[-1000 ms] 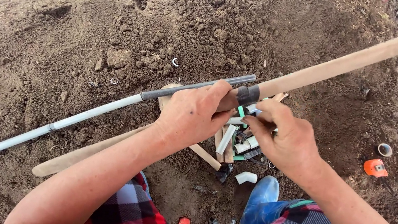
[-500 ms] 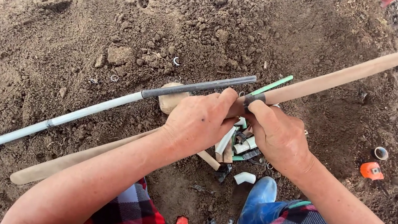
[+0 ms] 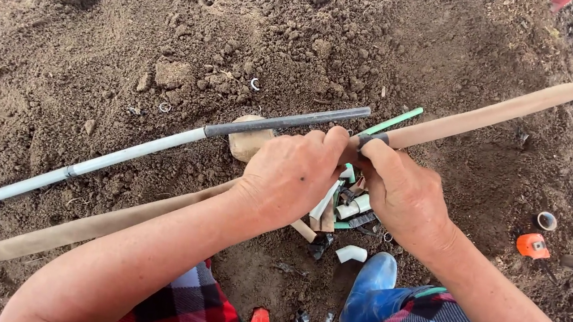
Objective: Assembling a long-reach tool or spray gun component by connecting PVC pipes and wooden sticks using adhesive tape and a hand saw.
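Observation:
A long tan wooden handle (image 3: pixel 511 108) slants down from the upper right to my hands. My left hand (image 3: pixel 292 176) and my right hand (image 3: pixel 406 194) meet at its lower end, fingers pinched there. A dark band of tape (image 3: pixel 373 140) circles that end under my right fingertips. Just beyond my left knuckles lies a white pipe (image 3: pixel 119 155) with a dark end section (image 3: pixel 291 119), apart from the handle. A thin green rod (image 3: pixel 395 121) shows between pipe and handle.
Loose brown soil lies all round. Cut pipe scraps (image 3: pixel 339 205) and a white elbow fitting (image 3: pixel 350 252) sit below my hands, beside my blue boot (image 3: pixel 369 291). A second wooden stick (image 3: pixel 97 221) runs left. An orange tape measure (image 3: pixel 532 246) and small ring (image 3: pixel 546 220) are at the right.
The dark pipe end, which met the handle under my hands, now lies apart above my left hand. The green rod has come into view. Both hands shifted slightly down the handle's end.

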